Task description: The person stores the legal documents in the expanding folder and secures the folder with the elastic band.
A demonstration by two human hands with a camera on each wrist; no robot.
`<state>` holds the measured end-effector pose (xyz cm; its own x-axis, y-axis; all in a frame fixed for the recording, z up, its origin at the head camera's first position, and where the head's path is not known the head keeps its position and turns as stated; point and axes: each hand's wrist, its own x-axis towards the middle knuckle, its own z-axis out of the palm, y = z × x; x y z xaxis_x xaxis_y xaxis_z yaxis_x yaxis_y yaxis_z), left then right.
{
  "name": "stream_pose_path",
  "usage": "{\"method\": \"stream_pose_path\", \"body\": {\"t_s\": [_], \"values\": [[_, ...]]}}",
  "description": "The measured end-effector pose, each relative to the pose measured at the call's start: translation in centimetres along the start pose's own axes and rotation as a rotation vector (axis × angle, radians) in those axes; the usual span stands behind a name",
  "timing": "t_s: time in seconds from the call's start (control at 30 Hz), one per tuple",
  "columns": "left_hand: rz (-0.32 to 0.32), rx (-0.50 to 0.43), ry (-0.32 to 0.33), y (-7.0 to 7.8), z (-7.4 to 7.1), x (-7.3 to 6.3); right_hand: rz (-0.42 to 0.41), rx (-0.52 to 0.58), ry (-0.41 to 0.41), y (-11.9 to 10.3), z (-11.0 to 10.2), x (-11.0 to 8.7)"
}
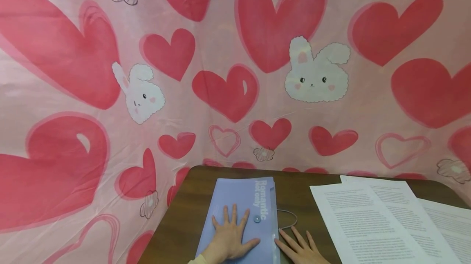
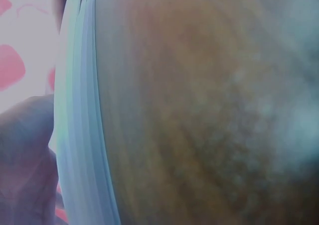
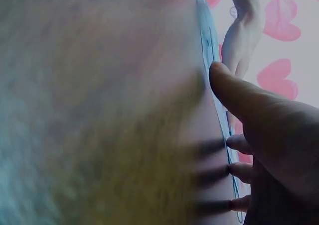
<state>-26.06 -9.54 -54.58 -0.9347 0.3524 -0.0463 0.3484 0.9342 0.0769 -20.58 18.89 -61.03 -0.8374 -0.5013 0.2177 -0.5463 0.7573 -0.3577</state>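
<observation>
A lavender expanding file folder (image 1: 235,192) with white lettering and a round button lies flat on the dark wooden table. My left hand (image 1: 231,237) rests on its cover with the fingers spread. In the left wrist view the layered edge of the folder (image 2: 82,115) shows beside that hand. My right hand (image 1: 299,249) is at the folder's right edge, fingers extended, the thumb touching or very near that edge. In the right wrist view the right hand (image 3: 279,125) has its fingertips down by the table surface. A thin elastic cord (image 1: 290,211) loops out from the folder's right side.
Several printed sheets of paper (image 1: 368,215) lie overlapping on the right of the table (image 1: 294,182). A pink cloth backdrop (image 1: 265,108) with hearts and rabbits hangs behind the table and along its left side.
</observation>
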Motion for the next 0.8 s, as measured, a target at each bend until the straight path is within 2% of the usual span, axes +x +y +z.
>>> {"method": "stream_pose_path", "body": {"t_s": [0.13,0.27,0.53,0.8], "values": [[-0.01,-0.005,-0.003,0.1,-0.2,0.0,-0.033,-0.076,0.08,-0.2,0.4,-0.1],[-0.012,0.0,0.0,0.2,-0.2,0.1,-0.072,-0.198,0.173,-0.3,1.0,-0.2],[-0.008,0.001,-0.019,0.4,-0.3,0.1,-0.089,-0.242,0.196,-0.2,1.0,-0.1],[-0.009,0.012,-0.035,0.9,-0.4,0.1,-0.178,-0.367,0.334,-0.1,1.3,0.0]]}}
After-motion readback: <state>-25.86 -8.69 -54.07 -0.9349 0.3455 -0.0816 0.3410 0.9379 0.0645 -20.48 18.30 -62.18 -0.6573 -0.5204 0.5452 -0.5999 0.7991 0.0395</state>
